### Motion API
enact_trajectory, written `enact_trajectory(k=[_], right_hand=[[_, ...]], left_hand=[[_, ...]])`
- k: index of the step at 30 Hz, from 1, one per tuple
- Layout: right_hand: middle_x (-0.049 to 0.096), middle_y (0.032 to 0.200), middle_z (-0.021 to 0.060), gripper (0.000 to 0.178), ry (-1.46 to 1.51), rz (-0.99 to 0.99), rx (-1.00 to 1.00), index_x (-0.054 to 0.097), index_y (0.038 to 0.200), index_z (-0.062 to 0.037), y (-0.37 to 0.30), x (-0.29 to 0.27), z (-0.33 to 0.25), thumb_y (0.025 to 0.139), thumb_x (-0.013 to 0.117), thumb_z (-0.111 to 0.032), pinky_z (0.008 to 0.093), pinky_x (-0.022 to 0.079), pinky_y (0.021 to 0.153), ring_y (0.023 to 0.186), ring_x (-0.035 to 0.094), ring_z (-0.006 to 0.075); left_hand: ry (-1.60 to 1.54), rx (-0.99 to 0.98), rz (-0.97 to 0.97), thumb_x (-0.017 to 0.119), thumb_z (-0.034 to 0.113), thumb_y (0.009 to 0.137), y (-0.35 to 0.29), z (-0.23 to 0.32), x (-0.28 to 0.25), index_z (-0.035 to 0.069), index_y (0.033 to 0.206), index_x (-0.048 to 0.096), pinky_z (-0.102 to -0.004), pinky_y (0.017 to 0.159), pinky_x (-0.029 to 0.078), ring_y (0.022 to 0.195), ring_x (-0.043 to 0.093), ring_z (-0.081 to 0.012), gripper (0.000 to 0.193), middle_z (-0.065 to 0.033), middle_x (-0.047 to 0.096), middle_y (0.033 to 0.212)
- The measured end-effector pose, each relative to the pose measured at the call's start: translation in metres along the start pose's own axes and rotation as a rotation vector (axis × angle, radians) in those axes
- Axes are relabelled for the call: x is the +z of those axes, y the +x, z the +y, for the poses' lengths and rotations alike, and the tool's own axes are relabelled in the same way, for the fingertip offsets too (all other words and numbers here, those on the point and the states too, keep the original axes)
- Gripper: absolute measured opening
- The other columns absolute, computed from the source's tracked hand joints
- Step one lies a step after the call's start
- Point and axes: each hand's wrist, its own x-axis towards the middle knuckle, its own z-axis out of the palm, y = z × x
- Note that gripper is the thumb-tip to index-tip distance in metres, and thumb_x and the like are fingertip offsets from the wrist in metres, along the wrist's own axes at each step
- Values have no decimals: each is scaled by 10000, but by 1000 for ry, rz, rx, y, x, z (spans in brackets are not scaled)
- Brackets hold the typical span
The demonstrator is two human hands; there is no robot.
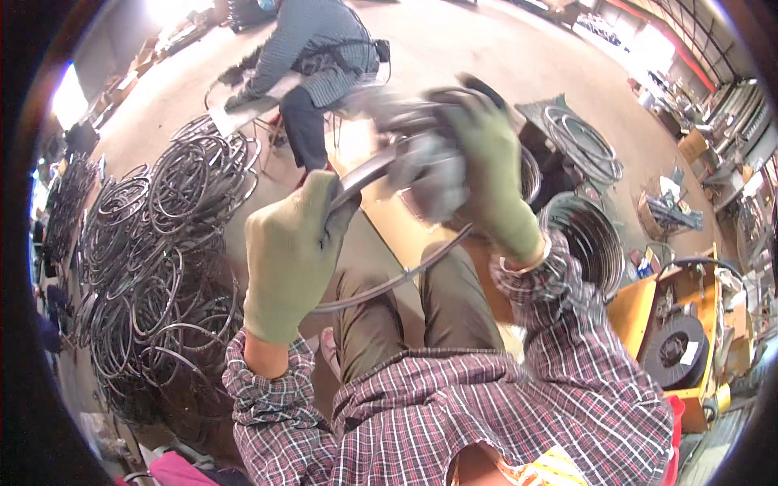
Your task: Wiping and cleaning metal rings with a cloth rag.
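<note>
My left hand (293,243), in a pale glove with dark fingers, is closed round a dark metal hoop (405,278). The hoop's upper side runs from the left fist toward the right hand, and its lower side curves above my knees. My right hand (486,154), in a matching glove, is raised opposite, its curled fingertips smeared by motion. Against those fingers is a blurred grey bundle (433,174); its kind cannot be made out. Where the hoop meets this bundle is hidden by the blur.
A large heap of dark hoops (162,259) lies on the floor at left. Coiled hoops (585,243) stand at right, near a yellow box (710,332) holding a black spool (674,350). A yellowish board (385,231) lies beyond my knees. Another person (324,57) sits working ahead.
</note>
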Motion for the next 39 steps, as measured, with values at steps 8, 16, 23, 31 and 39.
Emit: enact_trajectory(k=[8, 16, 23, 31, 39], right_hand=[[699, 829, 107, 211, -40, -37, 245, 667, 1030, -26, -149, 67, 135, 831, 625, -83, 339, 565, 750, 841, 695, 222], [662, 876, 26, 146, 834, 319, 752, 662, 969, -22, -166, 69, 108, 851, 596, -78, 254, 491, 748, 864, 598, 87], [664, 990, 40, 313, 1081, -116, 600, 611, 1115, 34, 7, 58, 66, 824, 657, -74, 270, 522, 779, 862, 625, 127], [651, 1070, 189, 393, 674, -199, -145, 598, 1136, 23, 89, 61, -92, 784, 640, -146, 371, 502, 845, 955, 643, 370], [677, 1063, 176, 401, 1105, -75, 577, 596, 1193, 6, -13, 165, -7, 842, 632, -184, 355, 523, 837, 968, 681, 278]], left_hand=[[-223, -150, 146, 723, 72, 847, -12, -14, 6, 40, 964, 576, -362, 537, 453, 562, 573, -332, 191, -174, 563, 681], [-246, -252, 240, 699, 35, 859, -35, -57, 2, 15, 997, 579, -316, 558, 444, 575, 525, -200, 184, -142, 554, 699], [-259, -308, 624, 700, 68, 847, -93, -34, -54, -26, 1127, 593, -304, 782, 488, 861, 599, -188, 314, -139, 603, 961], [450, -272, 224, 706, 288, 839, -53, 6, -105, 31, 1176, 554, -384, 653, 528, 809, 659, -286, 450, -129, 625, 956], [666, -373, 288, 682, 284, 874, -52, -19, -108, 86, 1051, 576, -402, 584, 498, 718, 654, -282, 286, -95, 624, 840]])
